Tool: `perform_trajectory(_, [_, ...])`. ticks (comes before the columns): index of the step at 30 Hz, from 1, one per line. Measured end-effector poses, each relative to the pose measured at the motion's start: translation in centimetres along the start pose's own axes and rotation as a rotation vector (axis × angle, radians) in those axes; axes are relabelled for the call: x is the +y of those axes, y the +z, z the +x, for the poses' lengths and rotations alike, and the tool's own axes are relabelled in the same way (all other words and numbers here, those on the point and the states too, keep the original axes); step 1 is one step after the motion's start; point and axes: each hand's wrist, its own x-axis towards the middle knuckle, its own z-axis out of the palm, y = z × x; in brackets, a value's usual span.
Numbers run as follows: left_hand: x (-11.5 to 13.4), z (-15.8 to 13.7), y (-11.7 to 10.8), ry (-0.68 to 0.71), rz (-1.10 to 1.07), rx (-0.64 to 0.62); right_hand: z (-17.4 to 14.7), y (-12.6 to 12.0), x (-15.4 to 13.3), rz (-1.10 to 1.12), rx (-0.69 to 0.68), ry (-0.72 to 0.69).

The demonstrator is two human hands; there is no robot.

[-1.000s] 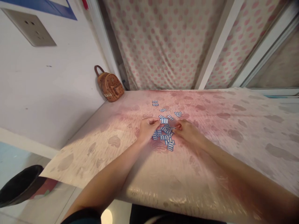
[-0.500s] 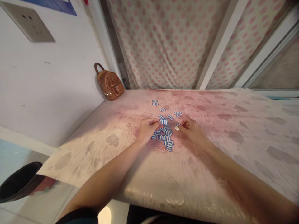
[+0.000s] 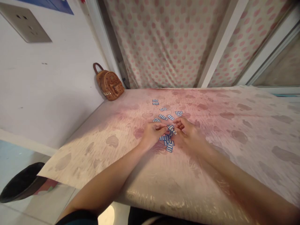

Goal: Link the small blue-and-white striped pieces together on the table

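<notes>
Small flat blue-and-white striped pieces [image 3: 169,148] lie in a loose heap on the patterned table cover, between and just below my hands. My left hand [image 3: 153,133] is closed in a pinch, its fingertips at a striped piece [image 3: 171,127]. Close opposite, my right hand [image 3: 190,134] has its fingers curled and its thumb against another striped piece [image 3: 173,132]. The two pieces nearly meet or overlap; I cannot tell whether they touch. Fingers hide part of the heap.
Beyond my hands lie more striped pieces [image 3: 155,102], some in short rows. A small brown backpack [image 3: 110,85] leans against the wall at the table's far left corner. A dark bin [image 3: 22,181] stands on the floor at left. A dotted curtain [image 3: 164,47] hangs behind the table.
My hands have come closer together over the heap, the left moving right and the right moving left. Pieces beyond my left hand, hidden before, now show.
</notes>
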Motion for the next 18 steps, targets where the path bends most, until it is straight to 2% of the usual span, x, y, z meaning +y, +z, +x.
perform_trajectory(9, [0.46, -0.31, 0.02, -0.011, 0.010, -0.048, -0.35, 0.12, 0.12, -0.260, -0.006, -0.191])
perform_trajectory(18, [-0.09, -0.13, -0.05, 0.025, 0.035, -0.101, -0.31, 0.11, -0.23, -0.382, -0.020, -0.270])
